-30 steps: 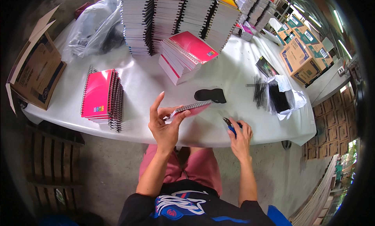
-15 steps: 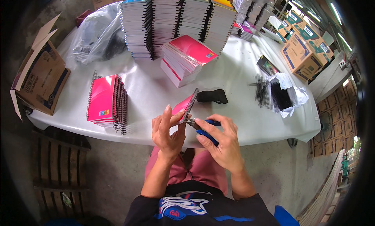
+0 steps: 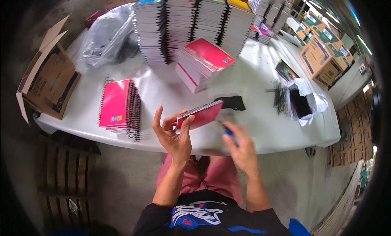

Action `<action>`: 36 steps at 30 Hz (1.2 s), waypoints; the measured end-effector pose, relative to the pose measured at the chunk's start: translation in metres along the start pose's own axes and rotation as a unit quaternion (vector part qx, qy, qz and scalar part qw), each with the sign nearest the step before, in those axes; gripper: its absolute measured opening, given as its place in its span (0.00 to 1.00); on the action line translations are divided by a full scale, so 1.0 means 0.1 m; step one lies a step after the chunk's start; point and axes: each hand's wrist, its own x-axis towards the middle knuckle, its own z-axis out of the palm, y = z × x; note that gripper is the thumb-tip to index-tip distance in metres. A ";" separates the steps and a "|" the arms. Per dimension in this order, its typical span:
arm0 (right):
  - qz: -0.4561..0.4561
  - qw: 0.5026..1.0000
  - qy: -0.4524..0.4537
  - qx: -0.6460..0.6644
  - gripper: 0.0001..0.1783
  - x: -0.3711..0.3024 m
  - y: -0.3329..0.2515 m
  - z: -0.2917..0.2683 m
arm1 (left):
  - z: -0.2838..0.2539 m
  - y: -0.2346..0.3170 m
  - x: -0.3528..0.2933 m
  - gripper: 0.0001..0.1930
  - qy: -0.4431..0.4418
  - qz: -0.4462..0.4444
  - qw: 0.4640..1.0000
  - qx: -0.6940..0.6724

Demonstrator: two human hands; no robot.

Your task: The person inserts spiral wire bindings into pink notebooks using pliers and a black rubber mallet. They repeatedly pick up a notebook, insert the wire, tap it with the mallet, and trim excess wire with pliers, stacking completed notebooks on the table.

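My left hand (image 3: pixel 173 134) holds a pink spiral-bound notebook (image 3: pixel 200 115) by its near corner, tilted up above the front edge of the white table (image 3: pixel 252 126). My right hand (image 3: pixel 240 144) is just right of it, closed around a small blue-handled tool (image 3: pixel 229 132) whose tip points toward the notebook's lower edge. A low pile of finished pink notebooks (image 3: pixel 118 105) lies on the table to my left. A slanted pile of pink-covered unbound books (image 3: pixel 202 62) sits further back in the middle.
Tall stacks of bound notebooks (image 3: pixel 191 26) line the back. A black flat piece (image 3: pixel 231 102) lies near the notebook. Black spiral coils and a white bag (image 3: pixel 295 99) rest at right. An open cardboard box (image 3: pixel 47 79) stands at left, more boxes (image 3: pixel 319 58) at right.
My left hand has turned the notebook from nearly upright to a flatter tilt. My right hand has dropped away from it, down and to the right, with the blue tool.
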 end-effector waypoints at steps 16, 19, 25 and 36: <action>-0.032 0.867 -0.035 0.496 0.30 0.73 -0.39 0.55 | -0.65 0.63 0.29 0.11 -0.059 0.153 0.976 0.146; -0.044 0.796 -0.070 0.599 0.27 1.10 -0.89 0.63 | -0.92 0.79 0.53 0.15 0.008 0.142 0.972 0.188; -0.113 0.751 -0.131 0.637 0.24 1.94 -1.62 0.81 | -1.40 0.65 0.84 0.22 0.139 0.084 0.969 0.185; -0.561 0.785 -0.248 0.085 0.24 1.94 -1.95 1.64 | -1.38 0.10 0.94 0.28 0.111 -0.004 0.986 0.126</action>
